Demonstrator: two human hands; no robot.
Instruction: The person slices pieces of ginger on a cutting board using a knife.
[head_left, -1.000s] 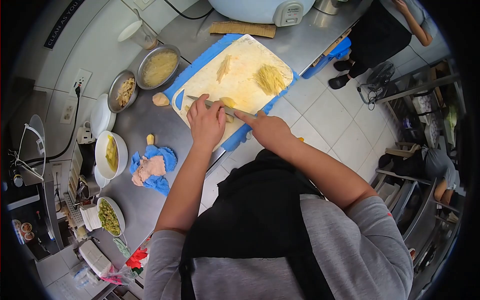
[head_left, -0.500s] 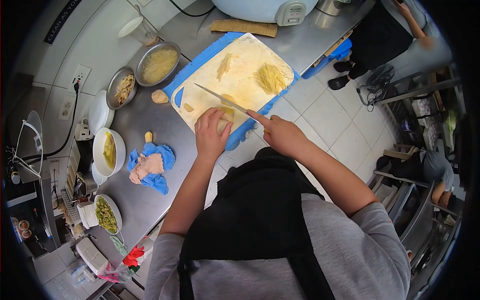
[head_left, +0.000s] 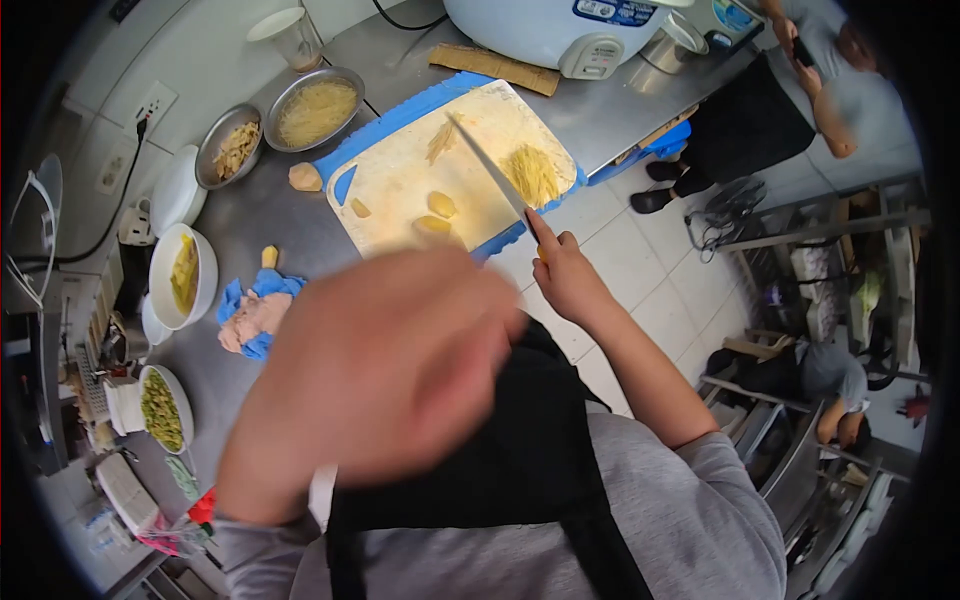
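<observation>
My right hand [head_left: 572,284] grips a knife [head_left: 488,167], its long blade slanting up and left over the white cutting board [head_left: 400,170]. Raised close to the camera, my left hand [head_left: 375,365] is blurred by motion and its fingers cannot be made out. It hides the board's near edge. Two cut pale yellow pieces, like peeled ginger [head_left: 440,204], lie on the board, with a smaller slice [head_left: 360,208] near the handle hole. A heap of fine yellow shreds [head_left: 530,173] rests at the right end, and a smaller bunch of shreds [head_left: 441,142] lies left of the blade.
Under the board is a blue cloth [head_left: 345,155]. Metal bowls [head_left: 314,140], a white bowl [head_left: 205,262], and a crumpled blue and pink cloth [head_left: 255,310] stand along the left. A rice cooker [head_left: 530,40] is behind. Another person [head_left: 745,125] stands at the right, holding a phone.
My left hand has left the piece on the board and come up close to the camera. My right hand and the knife have shifted, the blade now pointing more away from me.
</observation>
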